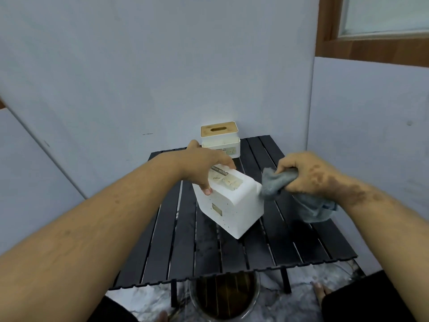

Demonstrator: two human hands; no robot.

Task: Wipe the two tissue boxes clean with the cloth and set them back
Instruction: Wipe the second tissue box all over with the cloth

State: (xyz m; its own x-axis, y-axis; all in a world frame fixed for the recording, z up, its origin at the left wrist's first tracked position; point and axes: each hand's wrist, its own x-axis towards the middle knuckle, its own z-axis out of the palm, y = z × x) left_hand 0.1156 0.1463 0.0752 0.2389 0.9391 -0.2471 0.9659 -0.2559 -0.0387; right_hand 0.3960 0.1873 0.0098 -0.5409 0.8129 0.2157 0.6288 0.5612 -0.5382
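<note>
I see my left hand [204, 166] gripping the nearer white plastic tissue box [228, 203], fingers curled over its upper far edge and thumb pressed on the side facing me. The box is tilted, one lower corner resting on the black slatted table [301, 247], roughly at the table's middle. A printed label with dark lettering shows on its upturned face, partly under my fingers, and a small tan sticker sits on the side facing me.

My right hand [308, 175] is closed around a bunched grey cloth [276, 184]. One wad of it sticks out toward the box and touches its right upper edge; the loose tail hangs below my wrist, over the table's right side.

The second tissue box, white with a light wooden slotted lid [219, 138], stands upright at the table's far edge, close against the pale grey wall [139, 77] and just beyond my left hand.

Under the near edge of the table I can make out a round dark basin [226, 296] on a marbled floor [148, 303]. A brown wooden window frame [371, 47] fills the upper right corner.
</note>
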